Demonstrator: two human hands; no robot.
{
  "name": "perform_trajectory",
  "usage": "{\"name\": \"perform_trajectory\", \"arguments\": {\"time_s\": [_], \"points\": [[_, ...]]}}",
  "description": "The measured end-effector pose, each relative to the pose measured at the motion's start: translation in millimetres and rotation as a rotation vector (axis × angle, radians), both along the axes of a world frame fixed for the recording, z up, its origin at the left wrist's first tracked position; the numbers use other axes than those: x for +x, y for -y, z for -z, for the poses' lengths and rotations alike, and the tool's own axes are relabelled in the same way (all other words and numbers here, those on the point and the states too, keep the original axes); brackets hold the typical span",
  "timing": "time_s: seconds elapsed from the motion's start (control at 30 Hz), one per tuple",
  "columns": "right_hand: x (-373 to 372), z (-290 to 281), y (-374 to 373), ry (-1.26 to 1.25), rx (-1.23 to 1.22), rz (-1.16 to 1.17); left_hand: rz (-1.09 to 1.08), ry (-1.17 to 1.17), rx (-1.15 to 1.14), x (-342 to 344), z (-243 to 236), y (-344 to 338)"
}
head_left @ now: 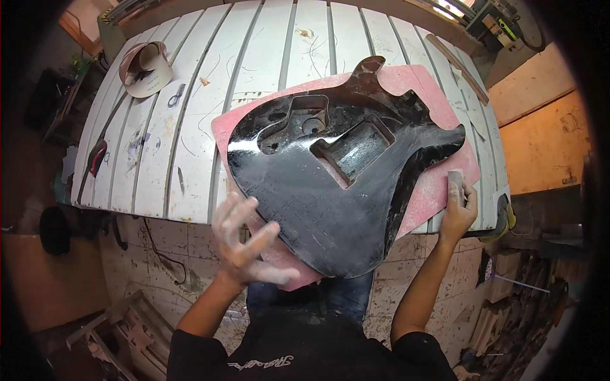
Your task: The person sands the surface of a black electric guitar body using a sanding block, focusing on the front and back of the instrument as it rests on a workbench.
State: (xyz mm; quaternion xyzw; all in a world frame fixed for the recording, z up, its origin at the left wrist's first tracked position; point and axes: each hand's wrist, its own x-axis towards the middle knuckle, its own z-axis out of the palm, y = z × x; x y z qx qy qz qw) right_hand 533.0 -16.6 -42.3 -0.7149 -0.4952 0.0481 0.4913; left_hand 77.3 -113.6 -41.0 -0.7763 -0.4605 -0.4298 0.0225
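Shirt (318, 340) cropped; mat (431, 189) partly beneath guitar body (305, 206)

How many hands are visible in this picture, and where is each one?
2. The left hand is at the lower-left edge of the black guitar body; the right hand is right of it, holding a small grey block.

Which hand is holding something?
The right hand: it grips a small grey block. The left hand, spread near the black electric-guitar body, is empty.
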Motion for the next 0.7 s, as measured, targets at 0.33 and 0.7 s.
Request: {"name": "perform_trajectory", "arguments": {"time_s": [0.33,0.7], "points": [[1.9,-0.8,4.3,-0.035,0.037,-0.045,-0.111,-0.082,0.09,-10.7,0.4,-13.2],[-2.7,-2.0,4.8,-0.025,0.049,-0.063,-0.095,-0.088,0.114,-16.9,5.6,-16.1]]}}
